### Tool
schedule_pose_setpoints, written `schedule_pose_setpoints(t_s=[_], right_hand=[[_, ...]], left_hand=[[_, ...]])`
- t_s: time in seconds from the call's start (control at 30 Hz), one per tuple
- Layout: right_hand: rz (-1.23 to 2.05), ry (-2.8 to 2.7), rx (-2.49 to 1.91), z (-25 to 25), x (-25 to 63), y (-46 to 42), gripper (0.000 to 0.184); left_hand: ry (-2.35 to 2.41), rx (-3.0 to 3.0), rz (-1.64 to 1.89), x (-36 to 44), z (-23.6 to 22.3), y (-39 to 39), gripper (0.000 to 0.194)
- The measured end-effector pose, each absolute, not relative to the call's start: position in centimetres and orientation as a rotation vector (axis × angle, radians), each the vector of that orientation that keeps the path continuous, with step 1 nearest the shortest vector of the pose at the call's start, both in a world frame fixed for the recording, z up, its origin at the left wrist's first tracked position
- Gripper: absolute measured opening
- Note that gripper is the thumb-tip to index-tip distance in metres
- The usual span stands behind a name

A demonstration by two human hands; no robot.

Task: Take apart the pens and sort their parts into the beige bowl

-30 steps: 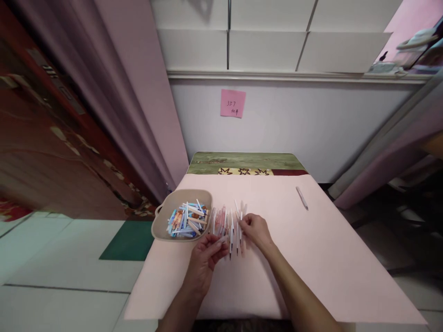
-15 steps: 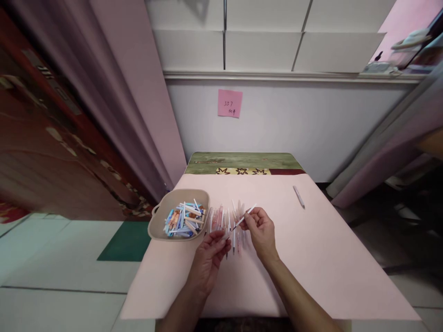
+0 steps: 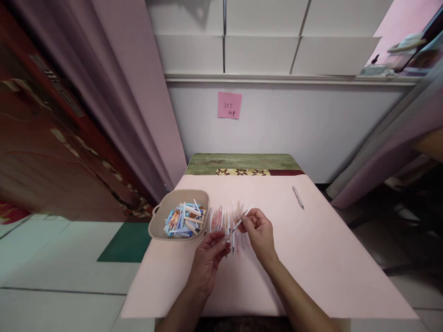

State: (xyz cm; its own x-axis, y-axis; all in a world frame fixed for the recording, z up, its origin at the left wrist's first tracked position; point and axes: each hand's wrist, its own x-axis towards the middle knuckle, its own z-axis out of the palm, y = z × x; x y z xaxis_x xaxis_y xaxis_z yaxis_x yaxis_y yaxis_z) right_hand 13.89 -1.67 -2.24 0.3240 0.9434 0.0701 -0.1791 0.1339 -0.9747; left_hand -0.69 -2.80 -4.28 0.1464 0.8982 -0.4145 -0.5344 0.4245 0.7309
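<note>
My right hand [image 3: 259, 234] pinches a thin white pen refill [image 3: 248, 211] between thumb and fingers, its dark tip slanting down to the left. My left hand [image 3: 206, 256] is closed on a small translucent pen barrel [image 3: 227, 237], partly covered by the fingers. The refill's tip meets or nearly meets the end of that barrel; whether it is inside I cannot tell. Beneath and behind both hands lie several loose pink and clear pen parts [image 3: 217, 216] and white refills. Part of this spread is hidden by my hands.
Left of the hands stands a beige basket [image 3: 156, 226] heaped with blue, white and orange pen parts [image 3: 185, 220]. A single whole-looking pen [image 3: 298, 198] lies at the right on the pink tablecloth [image 3: 321, 267]. A wall with a pink note [image 3: 229, 105] rises behind the table.
My right hand has shifted slightly left and down with the refill, bringing its tip closer to the barrel in my left hand. The left hand stays nearly still.
</note>
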Motion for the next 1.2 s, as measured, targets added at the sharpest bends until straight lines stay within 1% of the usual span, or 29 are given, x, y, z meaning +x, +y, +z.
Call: schedule_pose_setpoints(t_s=[0.2, 0.5, 0.83, 0.97, 1.1, 1.13, 1.2], right_hand=[[0.874, -0.970, -1.168, -1.8, 13.8, -2.4, 0.022], [0.764, -0.874, -1.172, -1.9, 14.2, -2.6, 0.023], [0.920, -0.901, -1.149, -2.7, 13.2, -2.8, 0.022], [1.039, -0.962, -1.151, -2.6, 12.9, -2.8, 0.022], [1.282, -1.081, -1.142, -2.7, 13.7, -2.4, 0.019], [1.314, -1.112, -1.151, -2.8, 14.2, -2.2, 0.020], [1.282, -1.106, -1.198, -3.1, 15.6, -1.9, 0.027]], left_hand=[[0.968, 0.513, 1.091, -0.7, -4.6, -3.0, 0.031], [0.987, 0.511, 1.099, -0.7, -4.1, -3.2, 0.029], [0.990, 0.581, 1.078, -0.5, -4.7, -3.3, 0.027], [1.039, 0.854, 1.051, -0.7, -4.7, -3.1, 0.029], [1.105, 1.165, 0.987, -1.3, -4.2, -2.6, 0.025], [1.111, 1.189, 0.986, -1.5, -4.2, -2.5, 0.023], [1.099, 1.125, 1.020, -2.0, -4.2, -2.3, 0.022]])
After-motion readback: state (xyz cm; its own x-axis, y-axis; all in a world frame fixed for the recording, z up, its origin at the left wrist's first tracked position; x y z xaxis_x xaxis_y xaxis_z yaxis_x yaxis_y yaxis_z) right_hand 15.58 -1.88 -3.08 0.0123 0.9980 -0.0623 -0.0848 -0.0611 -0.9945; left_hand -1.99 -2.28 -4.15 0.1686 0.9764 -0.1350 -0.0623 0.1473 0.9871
